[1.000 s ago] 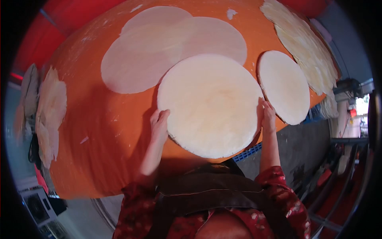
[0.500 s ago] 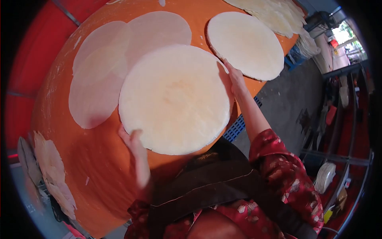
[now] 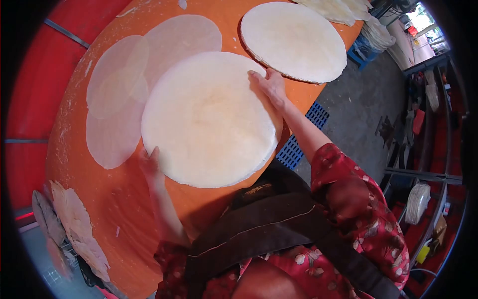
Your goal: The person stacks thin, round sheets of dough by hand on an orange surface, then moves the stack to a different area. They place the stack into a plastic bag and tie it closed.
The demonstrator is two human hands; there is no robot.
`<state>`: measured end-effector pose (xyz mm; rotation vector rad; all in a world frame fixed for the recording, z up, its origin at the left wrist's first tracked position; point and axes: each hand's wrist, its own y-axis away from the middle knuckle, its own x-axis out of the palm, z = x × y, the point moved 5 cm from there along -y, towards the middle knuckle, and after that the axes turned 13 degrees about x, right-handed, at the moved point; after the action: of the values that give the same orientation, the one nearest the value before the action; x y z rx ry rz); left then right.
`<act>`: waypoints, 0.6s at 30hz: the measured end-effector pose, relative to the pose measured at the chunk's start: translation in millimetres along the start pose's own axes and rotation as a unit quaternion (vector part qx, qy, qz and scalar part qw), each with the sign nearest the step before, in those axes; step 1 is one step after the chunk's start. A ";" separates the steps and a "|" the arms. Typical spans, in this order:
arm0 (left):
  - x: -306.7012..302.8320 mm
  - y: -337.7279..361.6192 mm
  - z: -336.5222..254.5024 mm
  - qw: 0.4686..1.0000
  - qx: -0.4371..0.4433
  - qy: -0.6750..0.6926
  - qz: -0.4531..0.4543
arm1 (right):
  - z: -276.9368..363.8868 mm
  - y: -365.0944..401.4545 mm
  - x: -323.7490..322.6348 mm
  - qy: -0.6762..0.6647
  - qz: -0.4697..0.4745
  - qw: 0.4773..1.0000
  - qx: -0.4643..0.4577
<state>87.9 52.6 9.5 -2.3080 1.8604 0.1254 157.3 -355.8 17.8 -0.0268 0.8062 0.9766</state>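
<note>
A large stack of thin, pale round sheets (image 3: 211, 119), like rice paper, lies on the orange-covered table (image 3: 122, 214) in front of me. My left hand (image 3: 150, 162) holds its lower-left edge, thumb up on the rim and the other fingers mostly hidden. At the upper-right rim, my right hand (image 3: 271, 88) grips the same stack, its fingertips resting on the top sheet. Left of the stack, several single translucent round sheets (image 3: 112, 127) overlap flat on the cloth. Beyond my right hand lies a second round stack (image 3: 294, 42), with a browner edge.
Irregular pale sheets (image 3: 79, 226) hang at the table's left edge, and more lie at the far corner (image 3: 336, 10). A blue plastic grate (image 3: 301, 134) is on the floor to the right. Red-backed shelving (image 3: 428, 174) holds various items.
The stack has shifted slightly left in view, along with the table. My right hand has moved further onto the stack's top rim; my left hand stays at the lower-left edge.
</note>
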 end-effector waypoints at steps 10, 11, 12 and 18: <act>-23.7 13.2 15.2 0.981 -0.068 0.180 -0.022 | -45.3 27.8 -18.9 -0.257 0.318 0.912 0.037; -19.0 24.0 -0.8 0.982 -0.062 0.176 -0.012 | -46.5 27.2 -18.0 -0.294 0.296 0.908 0.047; -7.4 39.2 -25.9 0.984 -0.053 0.172 -0.001 | -32.9 31.9 -23.5 -0.393 0.298 0.868 0.062; -4.4 24.2 -8.3 0.950 -0.042 0.300 0.076 | -17.2 20.2 -13.1 -0.518 0.387 0.758 0.082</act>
<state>63.0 50.3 16.4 -2.4389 2.3394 -0.5525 128.0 -359.7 20.1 1.0037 -0.2049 1.4518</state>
